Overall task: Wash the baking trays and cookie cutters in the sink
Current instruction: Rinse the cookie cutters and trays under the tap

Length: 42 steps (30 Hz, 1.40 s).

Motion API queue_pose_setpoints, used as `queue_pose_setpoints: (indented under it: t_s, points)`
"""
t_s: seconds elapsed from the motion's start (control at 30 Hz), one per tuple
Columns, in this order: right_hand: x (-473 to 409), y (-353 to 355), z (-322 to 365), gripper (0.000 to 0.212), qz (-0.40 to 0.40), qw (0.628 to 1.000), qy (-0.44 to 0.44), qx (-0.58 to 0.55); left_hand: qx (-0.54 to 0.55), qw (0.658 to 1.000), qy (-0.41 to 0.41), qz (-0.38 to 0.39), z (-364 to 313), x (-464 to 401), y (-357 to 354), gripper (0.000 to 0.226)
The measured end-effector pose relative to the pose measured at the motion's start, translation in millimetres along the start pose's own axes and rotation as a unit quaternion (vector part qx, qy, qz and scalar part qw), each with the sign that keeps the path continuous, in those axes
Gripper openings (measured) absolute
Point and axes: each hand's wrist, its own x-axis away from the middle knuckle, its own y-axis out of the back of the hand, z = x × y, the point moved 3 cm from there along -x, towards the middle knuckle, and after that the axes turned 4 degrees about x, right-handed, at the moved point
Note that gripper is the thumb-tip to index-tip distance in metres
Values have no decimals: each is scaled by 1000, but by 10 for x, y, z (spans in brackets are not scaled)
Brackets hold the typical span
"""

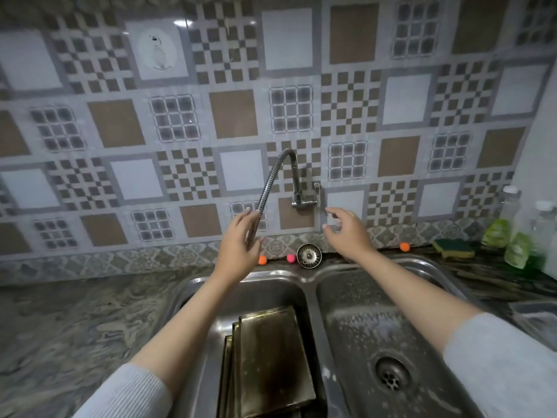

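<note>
So the base here is a marbled grey-brown stone countertop (75, 321) with a double-bowl stainless steel sink (313, 279) set into it. Along the back edge, against the tiled wall, sit two small orange balls (262, 260) (404, 246), a little pink ball (290, 258) and a round metal sink strainer (309, 256) propped on its edge. Over on the right there's a green-and-yellow sponge (453, 248) near some clear bottles with green stuff (518, 245).
</note>
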Motion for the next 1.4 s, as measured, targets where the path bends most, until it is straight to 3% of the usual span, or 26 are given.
queue_pose_setpoints:
  t_s: [0.23,0.33,0.6,0.67,0.77,0.97,1.13,1.23,1.3,1.4]
  points:
    - [-653,-135,-113,44,-17,1000,-7,23,78,997,-1,17,319,-332,7,50]
    - [-970,-194,-196,42,-27,999,-9,26,144,989,36,20,389,-441,21,51]
    - [-1587,-440,-400,38,-8,997,-31,-68,262,958,88,81,631,-613,33,43]
    - [-1625,-478,-416,35,-37,995,-37,-88,270,953,90,101,649,-612,16,39]
    - [-1563,-490,-460,29,-65,993,-28,-95,276,951,93,104,648,-609,5,38]
    - [-1204,-506,-654,21,-20,999,45,-8,299,943,94,115,662,-606,12,41]
    - [-1074,-542,-613,30,-13,999,32,31,314,937,101,116,630,-567,2,42]
    - [-911,-589,-464,49,33,991,43,123,290,946,93,110,589,-510,4,42]
    - [-581,-673,-302,57,46,989,62,124,267,956,77,89,579,-398,15,43]
    - [195,-935,-141,47,114,987,85,71,250,964,90,21,691,-22,25,41]
